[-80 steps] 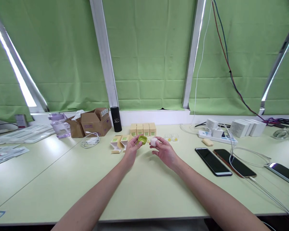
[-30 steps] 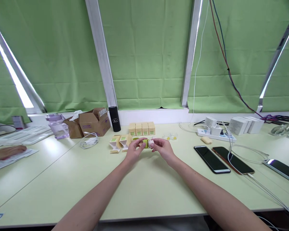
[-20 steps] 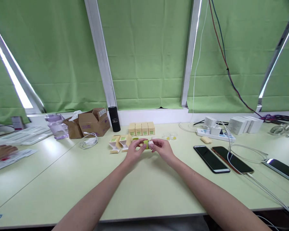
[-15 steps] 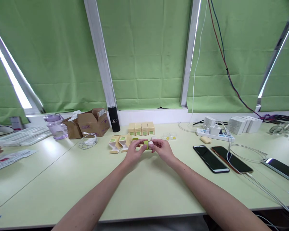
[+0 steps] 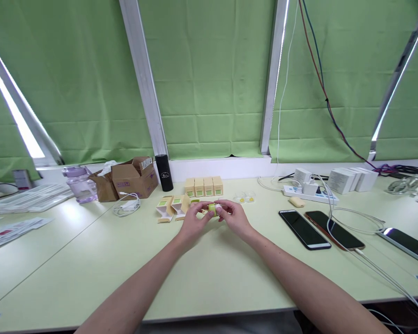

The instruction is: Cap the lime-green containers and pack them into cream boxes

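My left hand [image 5: 193,221] is closed, its thumb and fingers pinching a small lime-green round container [image 5: 212,208] just above the table. From the other side my right hand [image 5: 236,218] pinches a small whitish piece [image 5: 218,207] against the green container. Whether the two are joined, I cannot tell. Behind my left hand lie two opened small cartons [image 5: 165,208] with green labels. Part of another green item shows at my left fingertips. Several closed cream cartons [image 5: 204,186] stand in a row farther back. Clear round pieces with yellow centres [image 5: 244,198] lie beyond my right hand.
A black cylinder [image 5: 164,173], a brown cardboard box [image 5: 139,178] and a purple bottle [image 5: 81,184] stand at the back left. To the right lie phones [image 5: 304,230], white cables, a power strip [image 5: 310,195] and white boxes [image 5: 351,180].
The whitish piece in my right fingers sits closer against the green container, which has turned slightly. Another person's hand at the left edge has gone out of view.
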`<action>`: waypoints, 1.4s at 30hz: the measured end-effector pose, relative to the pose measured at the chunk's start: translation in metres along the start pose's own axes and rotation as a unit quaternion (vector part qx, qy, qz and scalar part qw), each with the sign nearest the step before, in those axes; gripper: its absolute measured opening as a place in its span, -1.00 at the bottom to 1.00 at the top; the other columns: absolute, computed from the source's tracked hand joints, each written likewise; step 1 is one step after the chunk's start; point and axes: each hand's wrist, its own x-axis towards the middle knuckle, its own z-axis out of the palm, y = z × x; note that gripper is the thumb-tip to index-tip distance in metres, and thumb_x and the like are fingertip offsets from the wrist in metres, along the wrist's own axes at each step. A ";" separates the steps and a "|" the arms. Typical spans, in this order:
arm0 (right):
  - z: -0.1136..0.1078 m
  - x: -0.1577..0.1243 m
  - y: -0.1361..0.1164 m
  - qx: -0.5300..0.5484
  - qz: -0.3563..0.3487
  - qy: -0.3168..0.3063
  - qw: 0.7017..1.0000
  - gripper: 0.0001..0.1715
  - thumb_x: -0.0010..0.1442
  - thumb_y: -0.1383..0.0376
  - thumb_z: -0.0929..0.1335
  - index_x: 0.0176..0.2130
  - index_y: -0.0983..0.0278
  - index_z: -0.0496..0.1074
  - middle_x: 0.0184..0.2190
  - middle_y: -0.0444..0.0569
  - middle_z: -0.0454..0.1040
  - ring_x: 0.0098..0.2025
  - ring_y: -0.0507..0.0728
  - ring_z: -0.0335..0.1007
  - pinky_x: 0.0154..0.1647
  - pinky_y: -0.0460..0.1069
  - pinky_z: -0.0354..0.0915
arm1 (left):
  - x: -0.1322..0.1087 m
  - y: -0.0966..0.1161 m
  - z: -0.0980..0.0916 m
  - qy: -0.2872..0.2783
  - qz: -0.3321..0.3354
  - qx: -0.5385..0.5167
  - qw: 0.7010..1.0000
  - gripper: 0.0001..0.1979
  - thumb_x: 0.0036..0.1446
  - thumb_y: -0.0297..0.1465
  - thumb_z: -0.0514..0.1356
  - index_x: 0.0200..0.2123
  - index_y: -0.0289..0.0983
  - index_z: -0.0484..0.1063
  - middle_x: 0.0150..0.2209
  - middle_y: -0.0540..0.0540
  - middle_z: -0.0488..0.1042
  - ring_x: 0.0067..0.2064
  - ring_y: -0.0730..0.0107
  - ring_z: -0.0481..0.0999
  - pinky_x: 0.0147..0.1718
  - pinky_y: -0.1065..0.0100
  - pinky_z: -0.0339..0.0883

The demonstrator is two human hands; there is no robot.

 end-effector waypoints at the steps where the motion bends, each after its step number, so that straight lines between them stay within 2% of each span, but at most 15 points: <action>1: 0.000 0.000 -0.001 -0.001 -0.001 0.001 1.000 -0.52 0.11 0.00 0.50 -0.08 0.23 0.64 -0.48 -0.10 0.53 -0.43 0.10 0.43 -0.36 0.05 0.52 | 0.000 0.001 0.000 -0.001 0.001 0.004 1.000 -0.65 0.09 -0.14 0.42 -0.08 -0.14 0.65 -0.12 -0.16 0.54 -0.06 0.11 0.48 0.03 0.13 0.34; 9: 0.000 -0.001 0.004 0.003 0.002 0.011 1.000 -0.50 0.10 -0.06 0.50 -0.12 0.23 0.64 -0.42 -0.04 0.57 -0.40 0.13 0.47 -0.35 0.06 0.53 | -0.004 0.003 0.004 0.019 -0.014 0.019 1.000 -0.67 0.07 -0.12 0.42 -0.13 -0.13 0.65 -0.14 -0.16 0.50 -0.07 0.10 0.46 0.04 0.10 0.35; 15: 0.004 -0.003 0.007 0.019 0.010 0.023 1.000 -0.40 0.09 -0.12 0.50 -0.10 0.27 0.63 -0.47 -0.06 0.56 -0.49 0.09 0.44 -0.41 0.05 0.50 | -0.002 -0.003 0.008 0.028 -0.027 0.009 0.999 -0.71 0.07 -0.15 0.41 -0.18 -0.16 0.64 -0.16 -0.15 0.51 -0.08 0.12 0.50 0.01 0.11 0.37; 23: 0.006 -0.001 0.006 0.081 0.035 0.029 0.996 -0.40 -0.01 -0.11 0.56 -0.15 0.27 0.60 -0.47 -0.08 0.55 -0.47 0.08 0.45 -0.42 0.05 0.53 | 0.000 0.000 0.008 0.026 -0.019 0.017 0.999 -0.65 0.15 -0.09 0.35 -0.09 -0.16 0.64 -0.14 -0.17 0.53 -0.04 0.07 0.50 0.04 0.09 0.36; 25: 0.007 0.000 0.005 0.092 0.038 0.033 0.994 -0.38 -0.02 -0.10 0.56 -0.13 0.27 0.58 -0.44 -0.07 0.57 -0.44 0.09 0.48 -0.39 0.06 0.54 | -0.002 0.003 0.009 0.023 -0.004 0.032 0.999 -0.63 0.21 -0.08 0.31 0.00 -0.13 0.62 -0.11 -0.18 0.53 0.03 0.03 0.46 0.07 0.07 0.34; 27: 0.007 0.001 0.004 0.104 0.042 0.040 0.993 -0.37 -0.04 -0.11 0.57 -0.13 0.26 0.56 -0.41 -0.06 0.58 -0.39 0.12 0.52 -0.34 0.07 0.56 | -0.005 0.007 0.010 0.013 0.026 0.056 0.998 -0.58 0.25 -0.10 0.28 0.12 -0.09 0.54 0.02 -0.19 0.51 0.12 0.01 0.40 0.09 0.07 0.32; 29: 0.008 0.001 0.003 0.116 0.047 0.049 0.991 -0.35 -0.05 -0.13 0.58 -0.14 0.25 0.55 -0.37 -0.04 0.59 -0.33 0.15 0.56 -0.29 0.08 0.57 | -0.009 0.010 0.012 0.010 0.056 0.081 0.995 -0.49 0.24 -0.14 0.30 0.24 -0.05 0.43 0.19 -0.21 0.40 0.19 0.01 0.37 0.11 0.07 0.33; 31: 0.008 0.000 0.002 0.126 0.052 0.056 0.989 -0.34 -0.04 -0.14 0.57 -0.14 0.25 0.53 -0.33 0.00 0.61 -0.26 0.18 0.59 -0.25 0.08 0.56 | -0.013 0.013 0.013 0.013 0.080 0.114 0.990 -0.41 0.22 -0.19 0.32 0.30 -0.04 0.34 0.27 -0.23 0.29 0.18 0.00 0.39 0.07 0.07 0.37; 36: 0.013 -0.005 -0.001 0.147 0.061 0.070 0.985 -0.34 -0.04 -0.15 0.58 -0.17 0.26 0.51 -0.32 0.01 0.62 -0.24 0.20 0.61 -0.25 0.07 0.56 | -0.021 0.018 0.016 0.037 0.123 0.172 0.977 -0.48 0.25 -0.29 0.28 0.27 -0.08 0.34 0.25 -0.26 0.29 -0.04 0.08 0.53 -0.18 0.16 0.46; 40: 0.018 -0.009 -0.005 0.145 0.054 0.072 0.985 -0.36 -0.05 -0.13 0.59 -0.19 0.27 0.51 -0.35 -0.03 0.61 -0.29 0.15 0.59 -0.29 0.04 0.57 | -0.021 0.016 0.018 0.024 0.152 0.239 0.959 -0.53 0.32 -0.39 0.17 0.28 -0.15 0.29 0.26 -0.27 0.31 0.05 0.08 0.54 -0.24 0.21 0.51; 42: 0.019 -0.010 -0.006 0.151 0.058 0.069 0.984 -0.37 -0.06 -0.11 0.60 -0.21 0.27 0.50 -0.39 -0.08 0.60 -0.34 0.12 0.58 -0.29 0.04 0.57 | -0.021 0.014 0.018 0.008 0.158 0.255 0.954 -0.51 0.35 -0.43 0.10 0.32 -0.17 0.25 0.28 -0.27 0.31 0.11 0.08 0.53 -0.17 0.18 0.54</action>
